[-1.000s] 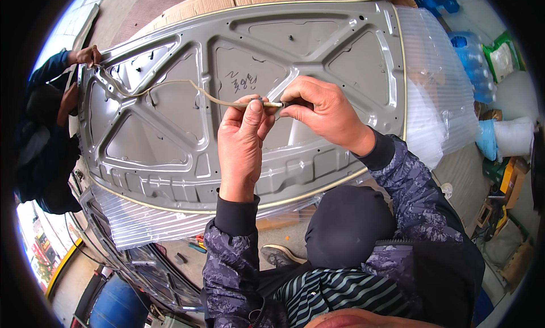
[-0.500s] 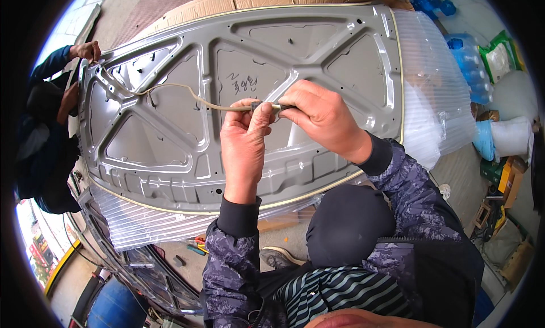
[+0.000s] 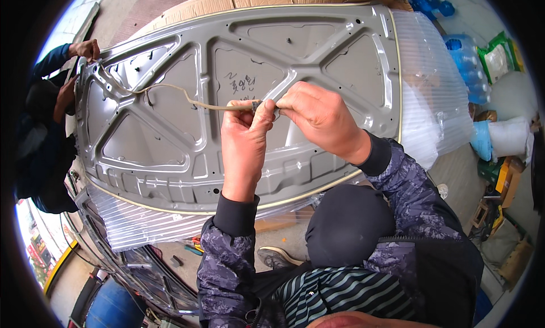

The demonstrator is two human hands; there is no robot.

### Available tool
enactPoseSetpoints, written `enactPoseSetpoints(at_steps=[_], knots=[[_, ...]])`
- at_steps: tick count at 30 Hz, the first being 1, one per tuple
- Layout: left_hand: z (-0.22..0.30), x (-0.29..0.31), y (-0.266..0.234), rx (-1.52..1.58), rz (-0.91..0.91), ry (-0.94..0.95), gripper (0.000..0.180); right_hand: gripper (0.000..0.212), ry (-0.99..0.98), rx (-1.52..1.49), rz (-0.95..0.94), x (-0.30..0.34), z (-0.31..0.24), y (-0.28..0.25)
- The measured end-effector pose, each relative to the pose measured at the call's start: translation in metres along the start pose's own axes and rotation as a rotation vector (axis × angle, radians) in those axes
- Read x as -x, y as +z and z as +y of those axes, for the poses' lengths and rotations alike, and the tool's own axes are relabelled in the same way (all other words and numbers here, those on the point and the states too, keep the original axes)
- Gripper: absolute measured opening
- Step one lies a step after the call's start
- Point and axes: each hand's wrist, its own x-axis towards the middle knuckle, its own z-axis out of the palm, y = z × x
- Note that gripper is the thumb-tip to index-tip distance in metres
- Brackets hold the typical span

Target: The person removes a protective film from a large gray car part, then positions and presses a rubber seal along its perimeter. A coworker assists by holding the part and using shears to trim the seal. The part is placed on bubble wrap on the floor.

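Pinching a tan hose (image 3: 170,92) at its dark end fitting (image 3: 256,105), left hand (image 3: 244,140) and right hand (image 3: 321,120) are both gripping closed above the grey hood panel (image 3: 170,152) (a co-worker's hand (image 3: 85,48) is steadying the panel's far corner).

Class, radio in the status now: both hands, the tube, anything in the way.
Left hand and right hand pinch thin tan tube over grey hood panel. Another person's hand on far corner.
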Motion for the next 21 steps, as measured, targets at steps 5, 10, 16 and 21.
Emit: enactPoseSetpoints(at_steps=[5,10,16,21], knots=[[-0.002,-0.009,-0.008,0.068,-0.012,-0.154,0.029,0.014,0.693,-0.643,-0.151,-0.007,0.006,-0.009],[-0.007,-0.022,-0.011,0.170,0.061,-0.258,0.030,0.021,0.840,-0.958,-0.212,-0.021,0.035,-0.015],[-0.015,-0.021,-0.012,0.196,0.051,-0.227,0.030,0.016,0.683,-0.677,-0.293,-0.007,0.036,-0.001],[-0.020,-0.018,-0.012,0.078,0.002,-0.147,0.028,0.013,0.823,-0.701,-0.265,0.003,0.035,0.006]])
